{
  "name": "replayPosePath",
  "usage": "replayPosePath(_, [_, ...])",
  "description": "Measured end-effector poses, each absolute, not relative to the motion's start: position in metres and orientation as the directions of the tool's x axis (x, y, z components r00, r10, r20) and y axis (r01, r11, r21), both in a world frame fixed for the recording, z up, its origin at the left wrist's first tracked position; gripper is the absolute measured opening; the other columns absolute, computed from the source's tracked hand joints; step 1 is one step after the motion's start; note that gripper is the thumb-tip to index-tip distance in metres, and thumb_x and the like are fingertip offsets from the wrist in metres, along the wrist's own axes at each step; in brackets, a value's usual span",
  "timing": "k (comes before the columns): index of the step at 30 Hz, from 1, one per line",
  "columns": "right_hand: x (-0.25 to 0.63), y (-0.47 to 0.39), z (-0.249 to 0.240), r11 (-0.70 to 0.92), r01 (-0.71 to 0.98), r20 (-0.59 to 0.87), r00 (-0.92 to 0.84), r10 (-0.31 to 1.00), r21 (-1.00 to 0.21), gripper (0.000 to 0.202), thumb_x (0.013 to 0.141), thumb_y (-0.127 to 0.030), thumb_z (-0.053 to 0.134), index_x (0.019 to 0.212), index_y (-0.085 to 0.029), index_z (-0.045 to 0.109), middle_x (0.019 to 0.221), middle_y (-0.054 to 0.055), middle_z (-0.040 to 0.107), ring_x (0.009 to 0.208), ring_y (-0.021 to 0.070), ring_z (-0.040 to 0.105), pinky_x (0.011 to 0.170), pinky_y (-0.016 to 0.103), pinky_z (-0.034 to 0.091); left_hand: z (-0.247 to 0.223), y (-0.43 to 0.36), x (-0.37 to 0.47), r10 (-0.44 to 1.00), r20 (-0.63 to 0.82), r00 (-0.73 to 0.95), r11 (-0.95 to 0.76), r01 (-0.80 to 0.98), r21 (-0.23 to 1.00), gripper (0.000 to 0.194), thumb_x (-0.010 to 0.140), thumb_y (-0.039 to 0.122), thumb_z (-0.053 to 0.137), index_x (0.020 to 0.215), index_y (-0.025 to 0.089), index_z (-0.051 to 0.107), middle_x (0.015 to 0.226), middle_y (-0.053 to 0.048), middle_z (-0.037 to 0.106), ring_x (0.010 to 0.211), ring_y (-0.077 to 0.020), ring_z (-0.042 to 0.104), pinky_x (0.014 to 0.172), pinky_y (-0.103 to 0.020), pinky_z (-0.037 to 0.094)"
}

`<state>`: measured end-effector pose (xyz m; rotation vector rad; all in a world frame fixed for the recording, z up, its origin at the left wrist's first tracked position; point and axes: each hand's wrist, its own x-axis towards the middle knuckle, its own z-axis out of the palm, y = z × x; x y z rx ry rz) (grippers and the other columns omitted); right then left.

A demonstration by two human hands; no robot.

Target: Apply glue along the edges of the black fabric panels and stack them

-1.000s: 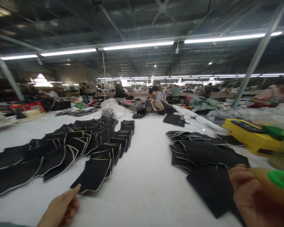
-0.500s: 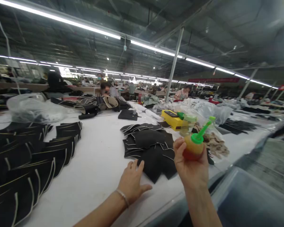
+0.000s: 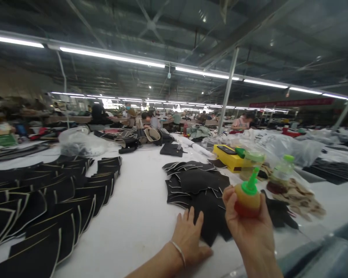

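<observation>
My right hand [image 3: 249, 224] is wrapped round a squeeze bottle [image 3: 247, 199] that has a green cap and spout and holds amber-red liquid. The bottle is upright, above the table's right part. My left hand [image 3: 188, 235] has its fingers spread, with the fingertips at the near edge of a pile of black pieces [image 3: 191, 181] with pale edges; nothing is in it. Rows of overlapping black pieces [image 3: 87, 200] lie on the white table [image 3: 133, 200] at the left.
Behind my right hand are a yellow box [image 3: 229, 158] with a dark phone on it, a clear jar [image 3: 251, 164], a green-topped bottle [image 3: 282, 173] and a beige patterned cloth [image 3: 307, 199]. Plastic bags [image 3: 78, 141] and a black pouch [image 3: 172, 149] lie farther back. People sit beyond.
The view has turned left, so the table's things appear farther right. A green-topped bottle behind the held bottle shows more fully now. Both hands keep their shape, the right still round the squeeze bottle.
</observation>
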<state>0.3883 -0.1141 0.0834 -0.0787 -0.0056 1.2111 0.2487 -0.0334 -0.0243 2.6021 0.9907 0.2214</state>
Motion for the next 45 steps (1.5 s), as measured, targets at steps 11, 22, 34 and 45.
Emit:
replayPosePath(11, [0.399,-0.112,0.072,0.382,-0.909,-0.150,0.406,0.901,-0.168,0.068,0.071,-0.019,0.065,0.135,-0.012,0.044,0.112,0.015,0.059,0.096,0.0243,0.065,0.067,0.031,0.064,-0.009,-0.026,0.265,0.748,0.039,0.662,-0.648,0.717,0.259,0.088,0.069,0.010,0.055,0.149,0.003,0.020,0.122,-0.027,0.057,0.101,-0.0327,0.061,0.081,-0.041,0.050])
replayPosePath(22, [0.378,-0.102,0.066,0.333,-0.926,-0.278,0.372,0.886,-0.179,0.052,0.083,-0.030,0.057,0.132,-0.013,0.051,0.108,0.016,0.061,0.093,0.0256,0.065,0.063,0.032,0.063,0.049,0.014,0.118,0.878,-0.123,0.463,-0.344,0.788,0.511,0.022,0.075,0.012,0.049,0.087,0.019,0.066,0.085,0.000,0.068,0.081,-0.0150,0.060,0.070,-0.023,0.046])
replayPosePath(34, [0.338,-0.085,0.047,0.157,-0.941,-0.351,0.261,0.899,-0.298,0.033,0.093,-0.036,0.051,0.114,-0.012,0.061,0.099,0.015,0.067,0.089,0.0243,0.068,0.064,0.028,0.063,0.006,-0.019,0.123,0.958,-0.053,0.284,-0.252,0.912,0.322,0.044,0.088,0.041,0.048,0.127,0.022,0.052,0.119,-0.010,0.055,0.095,-0.0237,0.062,0.086,-0.036,0.046])
replayPosePath(45, [0.338,-0.086,0.033,0.226,-0.892,-0.268,0.346,0.899,-0.392,0.018,0.080,-0.028,0.071,0.095,-0.017,0.068,0.094,0.007,0.073,0.085,0.0256,0.071,0.068,0.034,0.063,-0.001,-0.047,0.163,0.945,-0.124,0.303,-0.275,0.939,0.205,0.046,0.076,0.040,0.057,0.114,0.014,0.057,0.119,-0.016,0.050,0.112,-0.0327,0.048,0.088,-0.043,0.046])
